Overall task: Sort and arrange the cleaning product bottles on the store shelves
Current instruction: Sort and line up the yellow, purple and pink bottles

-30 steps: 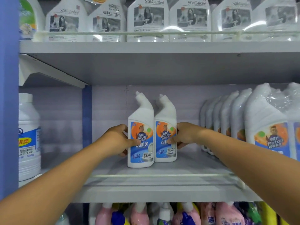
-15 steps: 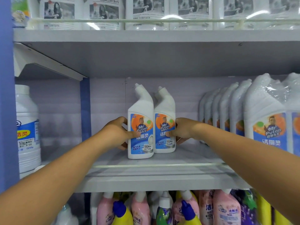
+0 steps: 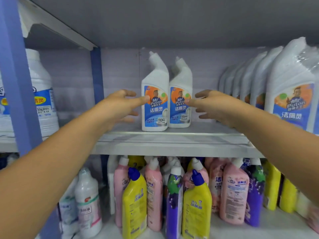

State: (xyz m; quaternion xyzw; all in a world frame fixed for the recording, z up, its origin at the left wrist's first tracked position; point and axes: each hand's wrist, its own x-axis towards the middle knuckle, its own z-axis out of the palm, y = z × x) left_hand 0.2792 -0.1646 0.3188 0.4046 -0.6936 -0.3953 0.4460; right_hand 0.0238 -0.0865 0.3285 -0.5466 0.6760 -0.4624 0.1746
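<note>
Nearest: two bare forearms reach in from bottom L and R corners. Below them, lower shelf (image 3: pixel 259 226) w/ mixed bottles packed upright: yellow bottle w/ blue cap (image 3: pixel 134 202), a 2nd yellow one (image 3: pixel 196 204), purple bottle (image 3: pixel 174 195) between them, pink bottles (image 3: pixel 233 192) behind and to the R, pale wrapped bottle (image 3: pixel 88 202) at L.

Mid shelf (image 3: pixel 172 145), grey, thin rail along front edge. L hand (image 3: pixel 119 105) is spread, fingers straight, holding nothing; thumb tip lies at the label edge of the L Mr Puton bottle (image 3: pixel 155 99), other fingers just beside its L side. R hand (image 3: pixel 214 106) likewise spread and not gripping; thumb tip at label edge of the R Mr Puton bottle (image 3: pixel 180 99), fingers just off its R side. Real contact at either thumb: can't tell, slight blur.

Both bottles stand upright mid-shelf, touching side by side, angled necks leaning L, labels facing out.

Far R: row of shrink-wrapped Mr Puton bottles (image 3: pixel 291 87) running back to the rear wall. Far L, past blue upright (image 3: pixel 15 75): big white jug (image 3: pixel 42 94) w/ blue label and price tag.
</note>
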